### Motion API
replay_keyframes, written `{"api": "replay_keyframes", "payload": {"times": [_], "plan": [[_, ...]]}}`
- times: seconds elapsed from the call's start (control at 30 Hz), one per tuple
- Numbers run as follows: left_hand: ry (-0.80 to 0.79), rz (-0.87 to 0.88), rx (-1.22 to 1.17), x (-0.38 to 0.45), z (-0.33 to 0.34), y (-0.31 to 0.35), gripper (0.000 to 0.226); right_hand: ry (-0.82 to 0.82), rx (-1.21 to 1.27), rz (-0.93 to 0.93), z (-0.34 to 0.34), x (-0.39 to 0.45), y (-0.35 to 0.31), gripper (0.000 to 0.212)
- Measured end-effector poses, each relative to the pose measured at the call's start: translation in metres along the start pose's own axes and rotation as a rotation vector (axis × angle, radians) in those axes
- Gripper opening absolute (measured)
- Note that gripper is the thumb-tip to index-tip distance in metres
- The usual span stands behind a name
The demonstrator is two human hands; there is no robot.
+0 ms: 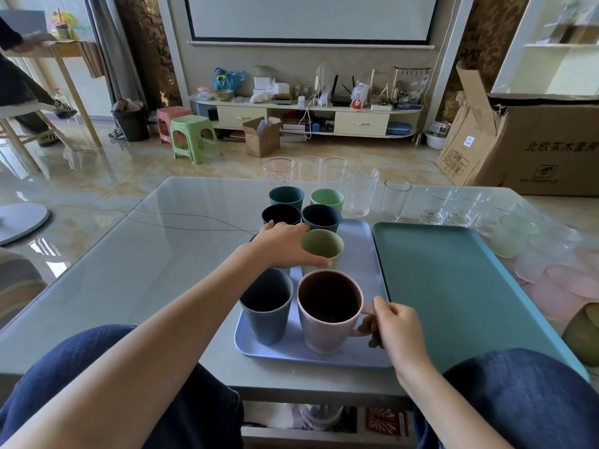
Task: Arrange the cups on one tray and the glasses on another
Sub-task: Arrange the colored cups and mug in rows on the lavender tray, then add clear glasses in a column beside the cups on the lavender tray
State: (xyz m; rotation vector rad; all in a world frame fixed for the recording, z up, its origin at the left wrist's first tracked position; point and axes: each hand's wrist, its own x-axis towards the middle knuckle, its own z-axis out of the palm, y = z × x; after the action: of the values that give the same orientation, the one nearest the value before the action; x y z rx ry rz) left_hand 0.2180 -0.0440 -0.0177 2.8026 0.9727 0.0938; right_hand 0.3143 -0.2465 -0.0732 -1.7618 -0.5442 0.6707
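A lavender tray (pixel 356 358) holds a slate ribbed cup (pixel 267 306), a pink mug (pixel 329 309), an olive cup (pixel 322 246) and a navy cup (pixel 321 218). A black cup (pixel 281 214), a teal cup (pixel 287 196) and a light green cup (pixel 326 198) stand at and beyond its far edge. My left hand (pixel 285 244) lies palm down over a dark cup (pixel 252 236), fingers curved over its rim; the cup is almost hidden. My right hand (pixel 398 332) pinches the pink mug's handle. The teal tray (pixel 453 286) to the right is bare. Several clear glasses (pixel 361 189) stand behind both trays.
Pale green (pixel 515 234) and pink tumblers (pixel 551 280) crowd the glass table's right edge (pixel 580 371). A large cardboard box (pixel 534 147) stands on the floor at the far right, stools (pixel 191 137) at the far left. A person's leg (pixel 29 95) shows at the left.
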Motion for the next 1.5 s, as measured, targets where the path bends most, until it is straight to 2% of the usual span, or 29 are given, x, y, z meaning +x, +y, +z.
{"api": "replay_keyframes", "payload": {"times": [0.1,0.17,0.27,0.33,0.4,0.47,0.53,0.63,0.7,0.9,0.97,1.03,1.13,1.2,1.23,1.3,1.37,1.5], "plan": [[0.019,0.008,-0.014,-0.003,-0.002,0.001,0.076,0.023,-0.01,-0.027,0.0,-0.006,-0.001,0.045],[0.049,-0.004,-0.16,-0.005,-0.006,0.001,0.073,0.061,0.006,-0.035,-0.003,-0.005,-0.002,0.043],[0.277,-0.018,-0.379,-0.013,-0.016,-0.004,0.043,0.204,0.057,-0.063,-0.015,0.005,-0.002,0.034],[0.454,-0.111,-0.416,-0.02,-0.019,-0.017,0.028,0.274,-0.094,-0.118,-0.027,0.015,0.003,0.018],[0.531,-0.316,-0.392,-0.03,-0.018,-0.04,0.024,0.237,-0.403,-0.115,-0.035,0.021,0.013,0.004],[0.473,-0.511,-0.313,-0.042,-0.01,-0.067,0.022,0.169,-0.664,-0.061,-0.037,0.021,0.023,0.004],[0.294,-0.566,-0.244,-0.058,0.003,-0.084,0.02,0.141,-0.831,-0.057,-0.035,0.019,0.028,0.011],[-0.02,-0.42,-0.146,-0.078,0.032,-0.083,0.023,0.123,-0.95,-0.141,-0.031,0.016,0.027,0.02],[-0.148,-0.338,-0.024,-0.09,0.05,-0.07,0.024,0.09,-0.977,-0.195,-0.027,0.015,0.027,0.021],[-0.068,-0.325,0.053,-0.098,0.068,-0.06,0.03,0.036,-1.115,-0.13,-0.014,0.019,0.032,0.035],[-0.059,-0.361,0.073,-0.095,0.066,-0.056,0.029,0.043,-1.271,-0.205,-0.009,0.02,0.035,0.035],[-0.079,-0.365,0.129,-0.093,0.065,-0.052,0.027,0.047,-1.318,-0.283,-0.009,0.021,0.032,0.036],[-0.091,-0.318,0.253,-0.09,0.068,-0.053,0.025,-0.033,-1.211,-0.285,-0.008,0.029,0.036,0.044],[-0.093,-0.293,0.291,-0.092,0.069,-0.054,0.022,-0.054,-1.074,-0.278,-0.003,0.04,0.05,0.066],[-0.095,-0.278,0.309,-0.094,0.069,-0.056,0.018,-0.069,-1.019,-0.258,0.0,0.042,0.054,0.068],[-0.089,-0.255,0.338,-0.099,0.067,-0.061,0.019,-0.112,-0.916,-0.216,0.006,0.046,0.058,0.052],[-0.079,-0.269,0.344,-0.106,0.067,-0.071,0.017,-0.17,-0.832,-0.221,0.012,0.043,0.051,0.05],[-0.049,-0.317,0.32,-0.116,0.066,-0.089,0.011,-0.276,-0.922,-0.418,0.027,0.037,0.04,0.05]]}}
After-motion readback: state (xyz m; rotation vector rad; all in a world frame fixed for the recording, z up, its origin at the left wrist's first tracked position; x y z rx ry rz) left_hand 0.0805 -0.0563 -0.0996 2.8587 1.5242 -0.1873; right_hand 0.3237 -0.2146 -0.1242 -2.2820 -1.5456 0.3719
